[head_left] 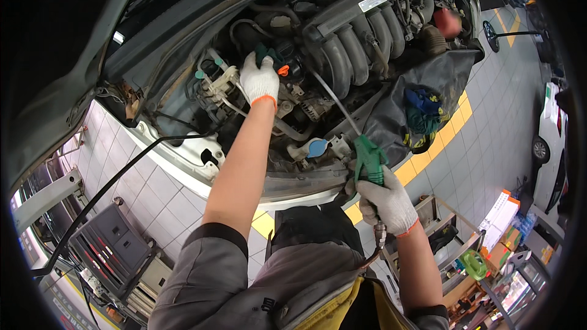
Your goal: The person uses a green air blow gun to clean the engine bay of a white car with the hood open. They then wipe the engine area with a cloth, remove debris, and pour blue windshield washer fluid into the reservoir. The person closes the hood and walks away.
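My right hand (386, 203), in a white knit glove, is wrapped round the grip of a green air blow gun (369, 154). A hose runs down from the fitting (380, 232) under its handle. Its long thin metal nozzle (335, 99) slants up and left into the engine bay, toward the front of the black intake manifold (358, 40). My left hand (259, 79), gloved too, reaches over the engine and closes on a dark green cloth (266, 54), partly hidden by the fingers. Just right of that hand is an orange loop handle (283, 71).
A dark fender cover (397, 107) hangs over the car's edge, with blue and green cloths (423, 113) on it. A black hood prop rod (122, 171) crosses at left. A blue cap (317, 148) sits at the front. A cart (449, 226) stands at lower right.
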Demonstrator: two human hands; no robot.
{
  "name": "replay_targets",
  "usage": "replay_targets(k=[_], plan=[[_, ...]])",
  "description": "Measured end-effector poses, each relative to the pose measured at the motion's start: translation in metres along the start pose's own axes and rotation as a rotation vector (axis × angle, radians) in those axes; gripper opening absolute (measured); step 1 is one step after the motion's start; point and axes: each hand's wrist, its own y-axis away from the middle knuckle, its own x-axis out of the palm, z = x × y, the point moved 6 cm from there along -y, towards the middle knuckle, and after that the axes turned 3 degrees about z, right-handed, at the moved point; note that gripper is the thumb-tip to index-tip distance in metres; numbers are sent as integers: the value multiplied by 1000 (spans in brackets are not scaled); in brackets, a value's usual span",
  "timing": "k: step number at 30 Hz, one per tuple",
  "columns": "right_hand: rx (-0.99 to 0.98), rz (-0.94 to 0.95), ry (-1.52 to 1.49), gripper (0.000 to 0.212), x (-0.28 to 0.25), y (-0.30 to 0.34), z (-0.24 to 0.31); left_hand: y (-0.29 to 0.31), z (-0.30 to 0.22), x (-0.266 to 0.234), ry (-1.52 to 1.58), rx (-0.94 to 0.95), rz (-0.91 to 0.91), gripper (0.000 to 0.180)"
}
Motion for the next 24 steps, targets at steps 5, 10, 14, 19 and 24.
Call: replay_targets(k=[5,10,14,19,24], plan=[[-87,77,-14,29,4,-4,4,-45,-16,16,-470,204,241,45],[-58,40,-35,29,-1,0,-2,-63,-27,14,-510,293,269,44],[-73,69,-103,27,-3,-4,-4,-52,-33,12,-620,364,380,46],[-9,61,-189,24,-4,-8,-12,-36,-37,6,-701,304,445,50],[-63,71,-248,27,-4,-2,-7,-29,-40,3,-681,305,424,47]])
